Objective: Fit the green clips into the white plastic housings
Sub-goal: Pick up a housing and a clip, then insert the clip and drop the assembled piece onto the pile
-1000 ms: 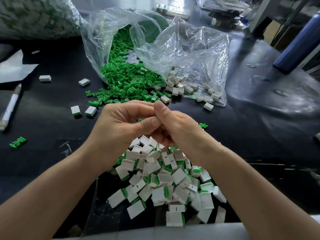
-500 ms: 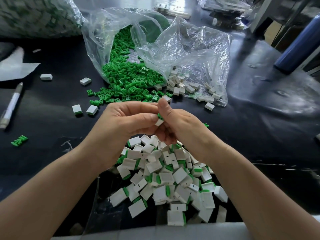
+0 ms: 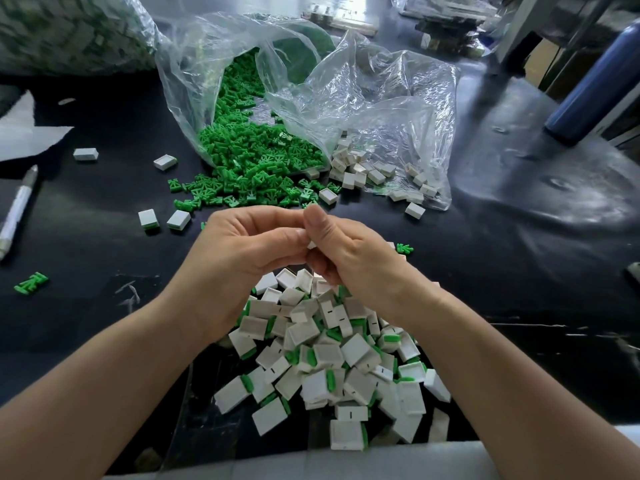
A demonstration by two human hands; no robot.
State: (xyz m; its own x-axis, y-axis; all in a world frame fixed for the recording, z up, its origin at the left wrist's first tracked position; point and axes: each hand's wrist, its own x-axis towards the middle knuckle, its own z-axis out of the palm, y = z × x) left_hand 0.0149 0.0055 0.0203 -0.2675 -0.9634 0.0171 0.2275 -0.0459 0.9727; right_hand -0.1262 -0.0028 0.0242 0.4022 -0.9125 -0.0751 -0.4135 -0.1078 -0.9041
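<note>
1. I see both hands raised over the table (image 3: 485,289). The left hand (image 3: 242,251) and right hand (image 3: 346,252) are curled, fingertips meeting, pinching one white housing (image 3: 312,244); only a corner shows.
2. Is a clip seated inside? I cannot tell, the fingers hide it.
3. It's held right above the finished pile (image 3: 329,358) — I'd judge so it can drop straight down.
4. Loose green clips (image 3: 249,161) spill from the bag (image 3: 381,98), with empty housings (image 3: 360,168) beside them — both near for the next pick.
</note>
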